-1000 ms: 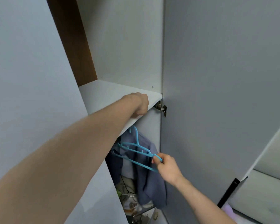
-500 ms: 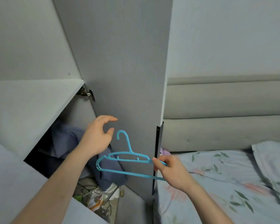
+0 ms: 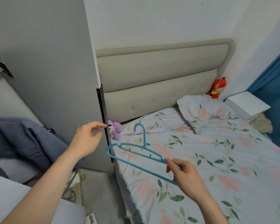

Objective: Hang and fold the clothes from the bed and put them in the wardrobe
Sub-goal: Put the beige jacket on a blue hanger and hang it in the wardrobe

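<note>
We face a floral bed (image 3: 217, 151) beside the wardrobe door (image 3: 55, 62). Our right hand (image 3: 184, 173) pinches a thin turquoise hanger (image 3: 136, 152); our left hand (image 3: 86, 139) hangs relaxed, empty.

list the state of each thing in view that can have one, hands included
blue hanger: bare, held out over the bed edge
right hand: pinches the hanger's end
left hand: holds nothing, fingers loosely curled by the door edge
wardrobe door: swung open
blue-grey garment: inside the wardrobe, how it is supported is not visible
pillow: lying at the headboard
purple plush toy: lying on the bed by the door
red plush toy: propped in the corner
</note>
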Action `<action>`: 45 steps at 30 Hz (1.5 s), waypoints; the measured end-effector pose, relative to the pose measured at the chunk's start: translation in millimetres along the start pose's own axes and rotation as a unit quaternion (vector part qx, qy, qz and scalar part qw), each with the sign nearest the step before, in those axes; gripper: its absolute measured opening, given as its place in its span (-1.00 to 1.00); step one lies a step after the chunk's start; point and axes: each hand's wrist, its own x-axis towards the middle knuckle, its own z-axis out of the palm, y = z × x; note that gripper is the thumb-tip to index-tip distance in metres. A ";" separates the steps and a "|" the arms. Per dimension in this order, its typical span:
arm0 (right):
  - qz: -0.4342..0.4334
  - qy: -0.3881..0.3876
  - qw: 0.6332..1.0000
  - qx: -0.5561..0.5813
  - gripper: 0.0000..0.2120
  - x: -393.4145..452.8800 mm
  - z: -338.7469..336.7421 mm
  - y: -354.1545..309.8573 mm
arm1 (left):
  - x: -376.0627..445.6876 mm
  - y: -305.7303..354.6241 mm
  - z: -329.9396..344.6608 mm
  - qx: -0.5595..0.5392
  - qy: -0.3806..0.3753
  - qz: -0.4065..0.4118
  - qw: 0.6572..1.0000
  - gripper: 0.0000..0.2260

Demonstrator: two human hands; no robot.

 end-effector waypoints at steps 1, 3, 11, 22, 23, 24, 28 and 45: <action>0.003 0.018 1.000 0.001 -0.58 -9.4 -9.0 5.8 | -4.3 7.9 6.5 -0.002 -0.016 0.004 1.000 -0.75; 0.018 0.050 0.999 0.011 -0.57 -28.7 -27.9 19.9 | -15.9 23.6 22.5 0.005 -0.056 0.013 0.998 -0.75; 0.070 0.123 0.988 0.059 -0.56 -132.9 -90.2 107.7 | -98.5 81.1 102.8 0.034 -0.171 0.089 0.981 -0.72; 0.163 0.234 0.950 0.130 -0.55 -327.8 -183.4 257.4 | -244.8 147.3 272.9 0.077 -0.358 0.141 0.920 -0.78; 0.175 0.247 0.942 0.141 -0.55 -344.7 -188.9 266.8 | -255.2 153.8 285.4 0.083 -0.375 0.146 0.912 -0.78; 0.187 0.262 0.934 0.154 -0.56 -361.0 -193.9 275.7 | -264.7 160.8 297.2 0.086 -0.391 0.151 0.904 -0.77; 0.219 0.318 0.898 0.210 -0.56 -423.0 -200.2 309.1 | -286.1 192.4 344.3 0.090 -0.426 0.170 0.884 -0.63; 0.433 0.404 0.779 0.206 -0.69 -679.7 -132.8 382.4 | -536.1 265.8 504.0 0.083 -0.651 0.273 0.703 -0.71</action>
